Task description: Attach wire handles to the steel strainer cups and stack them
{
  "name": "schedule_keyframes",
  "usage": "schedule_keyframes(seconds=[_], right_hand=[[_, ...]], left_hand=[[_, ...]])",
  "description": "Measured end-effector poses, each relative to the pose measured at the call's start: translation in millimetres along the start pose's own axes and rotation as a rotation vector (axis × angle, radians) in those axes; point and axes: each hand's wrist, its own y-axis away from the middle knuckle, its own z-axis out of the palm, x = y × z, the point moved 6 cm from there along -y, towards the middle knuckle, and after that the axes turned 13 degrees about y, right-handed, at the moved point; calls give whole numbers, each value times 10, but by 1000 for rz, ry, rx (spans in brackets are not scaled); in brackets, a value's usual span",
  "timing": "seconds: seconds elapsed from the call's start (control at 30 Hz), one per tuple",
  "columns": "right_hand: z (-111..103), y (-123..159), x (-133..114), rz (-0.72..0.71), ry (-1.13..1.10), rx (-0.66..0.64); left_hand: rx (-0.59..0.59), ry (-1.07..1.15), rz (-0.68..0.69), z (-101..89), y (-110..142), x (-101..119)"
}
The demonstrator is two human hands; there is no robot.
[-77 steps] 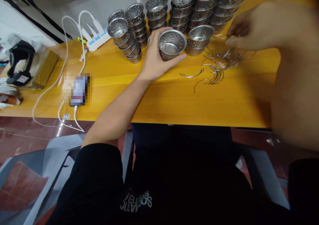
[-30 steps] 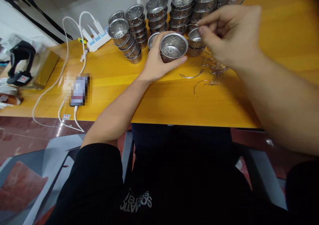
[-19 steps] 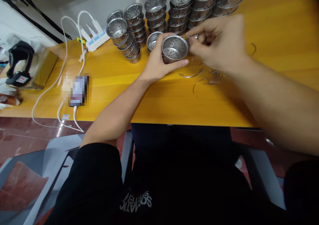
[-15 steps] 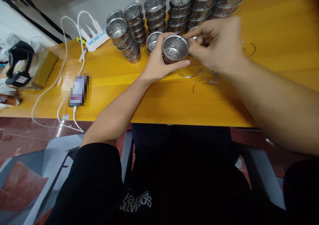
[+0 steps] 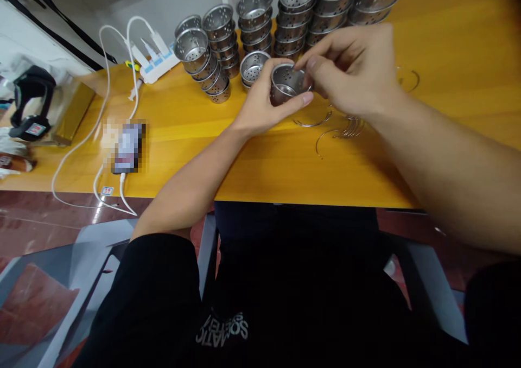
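A small perforated metal cup [image 5: 285, 83] is held in my left hand [image 5: 262, 97], tilted with its mouth towards me. My left thumb lies along the near side and the fingers wrap behind it. At the cup's right rim, my right hand [image 5: 350, 72] is closed in a pinch, fingertips touching the rim. The thin wire in that pinch is mostly hidden by the fingers. Several curved wire handles [image 5: 350, 128] lie on the table below my right hand. Just behind my left hand stands another perforated cup [image 5: 253, 68] on a short stack.
Tall stacks of perforated cups [image 5: 254, 20] line the back of the yellow table [image 5: 183, 156]. To the left are a white power strip [image 5: 157, 67], white cables and a phone [image 5: 129, 148] with a blurred screen. A box [image 5: 75, 113] with a black strap sits far left.
The cup in my left hand has tipped and shifted slightly right. My right fingertips have moved a little left onto its rim, and the wire seen between them is now mostly hidden.
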Motion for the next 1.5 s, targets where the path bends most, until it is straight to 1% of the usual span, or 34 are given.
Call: schedule_keyframes(seconds=[0.07, 0.13, 0.2, 0.23, 0.3, 0.37, 0.47, 0.53, 0.63, 0.87, 0.97, 1.0, 1.07, 1.13, 1.2, 1.27, 1.33, 1.4, 1.5], right_hand=[[-3, 2, -28, -7, -87, -138], [1, 9, -47, -23, -154, -262], [-4, 7, -53, -32, -195, -307], [-7, 1, -54, -31, -213, -302], [-5, -14, -57, -21, -246, -276], [13, -24, -62, -9, -264, -267], [38, -29, -50, 8, -282, -279], [47, -28, -23, 25, -290, -289], [53, -17, 4, 49, -289, -301], [14, 7, -99, 57, -268, -312], [7, 11, -61, 50, -229, -315], [0, 12, -30, 47, -203, -294], [-39, 11, 35, 37, -146, -193], [-83, 20, 71, 4, -67, -89], [-97, 37, 53, -77, 52, -49], [-83, 56, 12, -181, 165, -64], [-71, 70, -9, -257, 226, -81], [-62, 76, 5, -286, 252, -94], [-26, 77, 56, -290, 285, -141]], left_hand=[[-55, 13, -3, -11, 3, -39], [-122, -43, 5, 6, 25, -31], [-173, -135, 39, 42, 57, 24], [-175, -165, 62, 56, 70, 58], [-134, -160, 103, 63, 78, 102], [-89, -90, 134, 56, 63, 94], [-100, 18, 180, 57, 32, 21], [-111, 26, 177, 48, 22, -38], [-125, -31, 133, 44, 31, -101], [-124, -23, 119, 60, 52, -119], [-115, -32, 106, 67, 40, -146], [-107, -35, 104, 65, 35, -160], [-88, -37, 104, 50, 26, -200], [-78, -41, 98, 24, 19, -256], [-89, -50, 93, -2, 12, -305], [-91, -58, 94, -32, 2, -318], [-86, -65, 103, -54, -8, -274], [-85, -76, 97, -55, -16, -187], [-108, -81, 64, -21, -20, -43]])
